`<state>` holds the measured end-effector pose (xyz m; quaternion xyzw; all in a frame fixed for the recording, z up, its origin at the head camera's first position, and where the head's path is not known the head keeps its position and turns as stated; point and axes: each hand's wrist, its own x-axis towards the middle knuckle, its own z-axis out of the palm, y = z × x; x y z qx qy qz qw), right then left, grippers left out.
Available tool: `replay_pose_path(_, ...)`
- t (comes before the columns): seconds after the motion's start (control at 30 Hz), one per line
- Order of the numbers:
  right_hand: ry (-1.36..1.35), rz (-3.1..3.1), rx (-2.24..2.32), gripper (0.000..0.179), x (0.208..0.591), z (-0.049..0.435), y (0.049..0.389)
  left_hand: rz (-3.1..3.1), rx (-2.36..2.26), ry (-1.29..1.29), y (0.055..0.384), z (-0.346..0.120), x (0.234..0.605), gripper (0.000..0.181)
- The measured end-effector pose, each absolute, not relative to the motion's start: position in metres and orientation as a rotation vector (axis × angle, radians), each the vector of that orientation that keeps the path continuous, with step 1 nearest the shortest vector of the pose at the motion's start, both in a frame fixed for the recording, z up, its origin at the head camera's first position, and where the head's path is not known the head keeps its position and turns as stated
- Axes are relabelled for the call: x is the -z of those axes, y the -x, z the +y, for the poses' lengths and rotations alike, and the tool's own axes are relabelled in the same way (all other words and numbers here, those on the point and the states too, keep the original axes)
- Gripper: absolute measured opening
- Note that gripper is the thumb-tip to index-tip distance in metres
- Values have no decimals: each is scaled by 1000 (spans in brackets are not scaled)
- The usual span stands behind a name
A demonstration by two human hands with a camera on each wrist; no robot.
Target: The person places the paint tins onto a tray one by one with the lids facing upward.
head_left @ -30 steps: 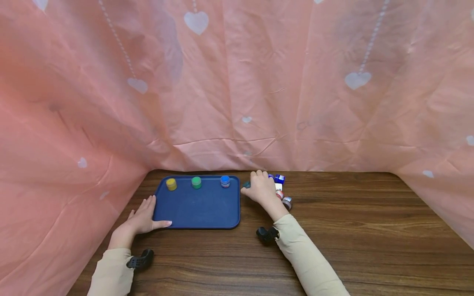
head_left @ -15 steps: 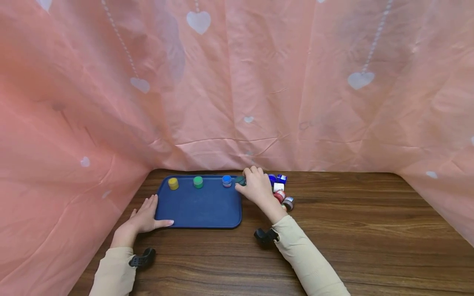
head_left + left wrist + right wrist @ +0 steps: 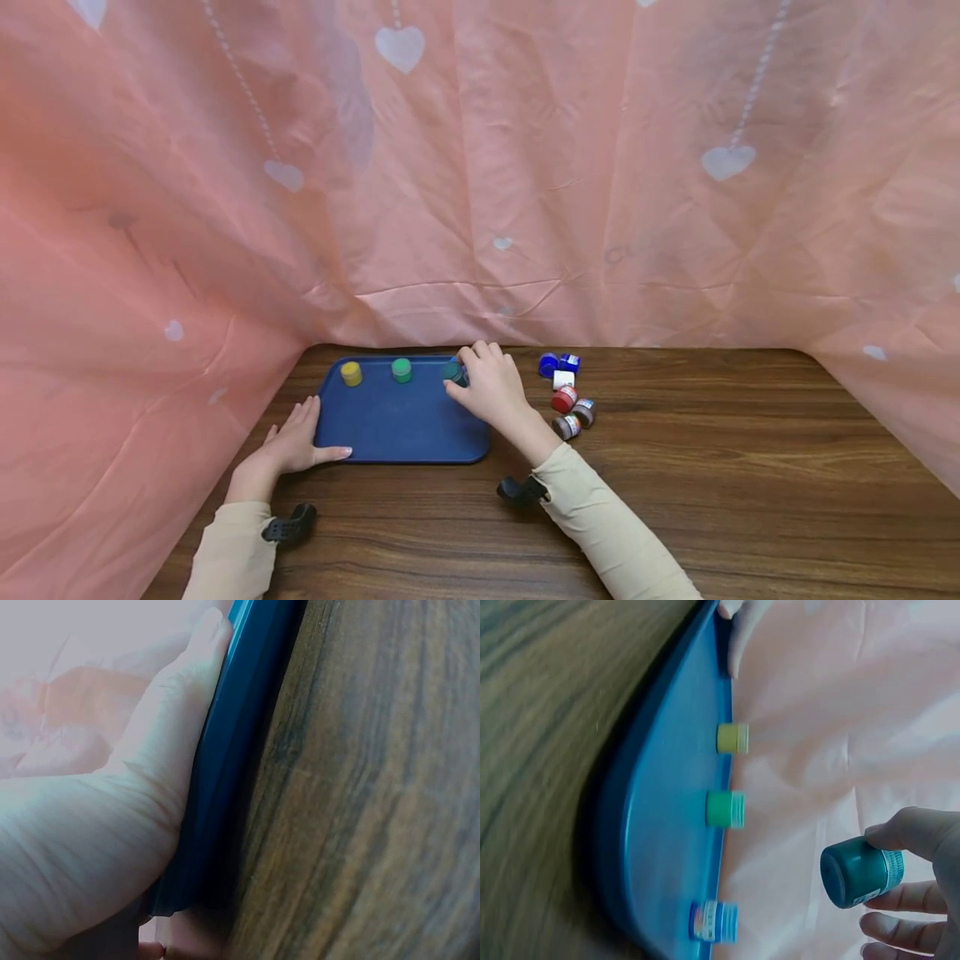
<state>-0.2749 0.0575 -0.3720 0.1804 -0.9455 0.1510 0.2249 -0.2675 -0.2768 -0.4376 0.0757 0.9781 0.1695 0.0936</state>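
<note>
My right hand [image 3: 493,390] pinches a dark green paint jar [image 3: 855,874] between thumb and fingers. In the right wrist view the jar is held tilted on its side, apart from the tray. From the head it overlaps the back right of the blue tray [image 3: 397,429], hiding most of the blue jar [image 3: 714,921]. A yellow jar [image 3: 351,373] and a green jar [image 3: 402,370] stand spaced along the tray's back edge. At the tray's front left corner rests my left hand [image 3: 288,446], fingers straight along the left side and thumb on the front rim [image 3: 217,735].
Right of the tray, several jars lie close together on the wooden table [image 3: 675,467]: dark blue ones [image 3: 548,365], a white one [image 3: 563,380], a red one [image 3: 565,399] and brownish ones [image 3: 567,427]. A pink curtain [image 3: 555,208] hangs behind and at both sides.
My right hand has carried the dark green jar left, from beside the loose jars to over the tray, uncovering those jars. The left hand has stayed at the tray's corner.
</note>
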Motion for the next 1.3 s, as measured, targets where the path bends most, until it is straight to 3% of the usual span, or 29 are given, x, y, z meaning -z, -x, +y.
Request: replay_pose_path(1.3,-662,-2776,-550,38,410,-51,292,2903,-496,-207,270,-275,440,134)
